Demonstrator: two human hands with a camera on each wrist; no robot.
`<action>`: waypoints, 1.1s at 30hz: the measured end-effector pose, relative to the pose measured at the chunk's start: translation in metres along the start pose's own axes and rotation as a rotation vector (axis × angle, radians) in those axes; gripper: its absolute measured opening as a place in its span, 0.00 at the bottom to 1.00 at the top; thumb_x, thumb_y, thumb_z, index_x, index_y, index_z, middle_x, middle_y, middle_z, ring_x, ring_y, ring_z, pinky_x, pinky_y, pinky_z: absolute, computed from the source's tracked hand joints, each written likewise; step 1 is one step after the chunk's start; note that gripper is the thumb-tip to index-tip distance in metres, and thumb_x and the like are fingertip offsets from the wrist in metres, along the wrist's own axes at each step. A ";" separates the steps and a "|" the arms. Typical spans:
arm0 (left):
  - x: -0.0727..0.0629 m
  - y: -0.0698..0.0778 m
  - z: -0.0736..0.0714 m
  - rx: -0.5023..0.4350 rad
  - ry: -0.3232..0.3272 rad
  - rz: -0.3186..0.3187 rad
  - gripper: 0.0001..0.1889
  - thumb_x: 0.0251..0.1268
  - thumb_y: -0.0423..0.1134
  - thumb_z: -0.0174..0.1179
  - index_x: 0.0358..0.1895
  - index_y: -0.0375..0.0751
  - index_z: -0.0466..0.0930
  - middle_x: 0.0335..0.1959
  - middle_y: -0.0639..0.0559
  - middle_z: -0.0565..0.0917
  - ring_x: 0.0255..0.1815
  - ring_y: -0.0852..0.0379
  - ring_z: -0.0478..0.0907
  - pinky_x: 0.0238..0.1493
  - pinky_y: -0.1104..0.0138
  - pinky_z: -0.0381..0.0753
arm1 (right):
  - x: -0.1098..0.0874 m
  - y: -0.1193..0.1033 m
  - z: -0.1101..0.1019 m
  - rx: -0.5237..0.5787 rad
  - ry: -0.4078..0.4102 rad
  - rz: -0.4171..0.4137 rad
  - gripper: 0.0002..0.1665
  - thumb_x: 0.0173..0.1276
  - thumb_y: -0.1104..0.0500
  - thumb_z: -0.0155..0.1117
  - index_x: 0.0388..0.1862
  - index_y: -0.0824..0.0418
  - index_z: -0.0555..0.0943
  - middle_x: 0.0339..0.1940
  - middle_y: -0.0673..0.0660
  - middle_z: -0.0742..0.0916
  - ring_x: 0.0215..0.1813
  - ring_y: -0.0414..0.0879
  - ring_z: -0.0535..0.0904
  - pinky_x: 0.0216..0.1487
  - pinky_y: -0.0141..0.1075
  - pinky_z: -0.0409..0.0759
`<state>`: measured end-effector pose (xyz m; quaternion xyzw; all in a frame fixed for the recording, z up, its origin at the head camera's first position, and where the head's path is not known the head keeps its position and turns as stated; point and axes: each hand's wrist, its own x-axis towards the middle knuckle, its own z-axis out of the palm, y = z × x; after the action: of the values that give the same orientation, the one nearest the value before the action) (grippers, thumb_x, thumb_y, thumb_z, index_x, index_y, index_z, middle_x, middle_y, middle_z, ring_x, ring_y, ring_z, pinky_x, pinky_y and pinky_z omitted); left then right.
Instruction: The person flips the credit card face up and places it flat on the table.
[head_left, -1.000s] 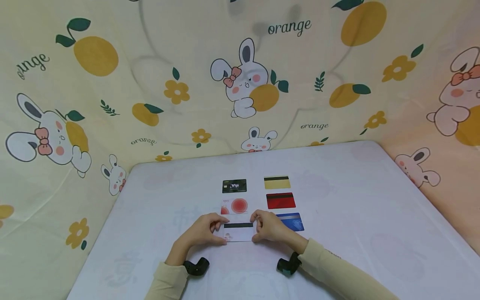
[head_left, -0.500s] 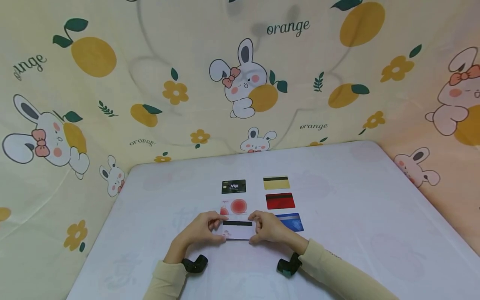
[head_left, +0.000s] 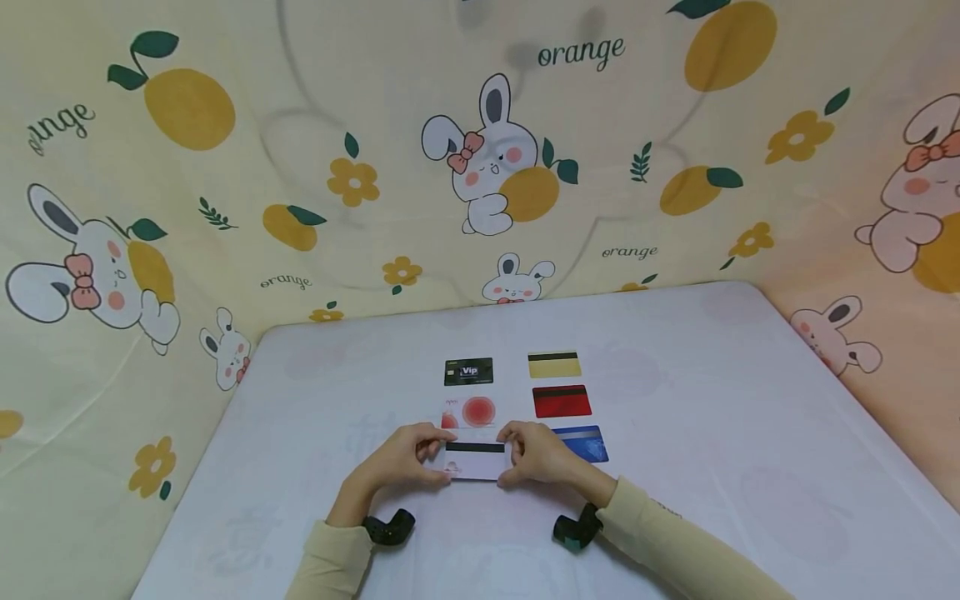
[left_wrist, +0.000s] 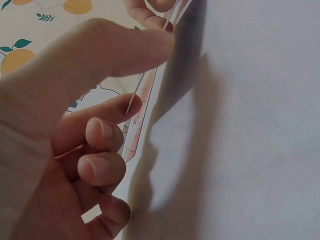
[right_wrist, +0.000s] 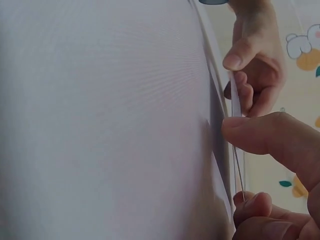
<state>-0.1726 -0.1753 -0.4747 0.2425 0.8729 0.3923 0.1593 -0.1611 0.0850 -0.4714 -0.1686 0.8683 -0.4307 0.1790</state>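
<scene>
In the head view a white card with a black magnetic stripe lies between both hands. My left hand pinches its left end between thumb and fingers. At the opposite end my right hand pinches it the same way. Both wrist views show the card edge-on, a little off the table with a shadow below it. In the left wrist view the thumb presses its near edge. Directly beyond the held card lies a white card with a red circle. A blue card is partly hidden behind my right hand.
A black Vip card lies farther back in the left column. A red card and a gold card complete the right column. All are on the white-covered table, with a printed curtain behind and at the sides.
The white card and the fingertips on it have shifted very slightly left and away from me since a second ago. Over the last half second they look almost still.
</scene>
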 end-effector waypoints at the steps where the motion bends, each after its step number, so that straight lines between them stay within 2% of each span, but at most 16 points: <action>1: 0.000 0.000 0.000 0.000 0.001 0.003 0.24 0.44 0.38 0.74 0.50 0.39 0.82 0.27 0.56 0.69 0.28 0.68 0.63 0.31 0.76 0.64 | 0.000 0.000 0.000 0.000 0.002 -0.002 0.30 0.44 0.61 0.81 0.47 0.66 0.78 0.16 0.47 0.74 0.22 0.40 0.68 0.26 0.28 0.63; 11: 0.000 -0.001 0.001 0.003 0.024 0.022 0.25 0.44 0.38 0.75 0.51 0.39 0.82 0.26 0.55 0.69 0.28 0.67 0.63 0.31 0.76 0.64 | 0.001 -0.001 -0.003 -0.012 0.016 0.016 0.31 0.46 0.59 0.79 0.50 0.63 0.78 0.15 0.47 0.74 0.22 0.39 0.68 0.28 0.29 0.65; 22: 0.002 0.001 0.000 -0.016 0.049 0.016 0.25 0.44 0.37 0.75 0.50 0.39 0.82 0.26 0.55 0.69 0.27 0.68 0.63 0.31 0.77 0.65 | -0.002 -0.006 -0.008 -0.024 0.047 -0.011 0.31 0.47 0.60 0.78 0.52 0.61 0.78 0.16 0.47 0.74 0.23 0.38 0.69 0.28 0.29 0.66; 29: 0.002 0.002 -0.001 0.019 0.072 0.041 0.25 0.44 0.38 0.75 0.51 0.40 0.82 0.27 0.55 0.69 0.28 0.69 0.63 0.30 0.77 0.65 | -0.003 -0.008 -0.010 -0.060 0.086 -0.042 0.29 0.46 0.59 0.77 0.50 0.58 0.78 0.16 0.47 0.74 0.24 0.37 0.69 0.28 0.28 0.66; 33: 0.002 0.003 -0.001 0.017 0.074 0.030 0.26 0.44 0.39 0.75 0.51 0.40 0.82 0.28 0.55 0.69 0.30 0.67 0.63 0.31 0.76 0.65 | -0.003 -0.010 -0.011 -0.051 0.088 -0.034 0.29 0.47 0.59 0.77 0.51 0.58 0.79 0.16 0.46 0.74 0.24 0.37 0.70 0.29 0.28 0.67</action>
<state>-0.1738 -0.1729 -0.4719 0.2421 0.8777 0.3960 0.1188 -0.1622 0.0886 -0.4569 -0.1690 0.8830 -0.4184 0.1290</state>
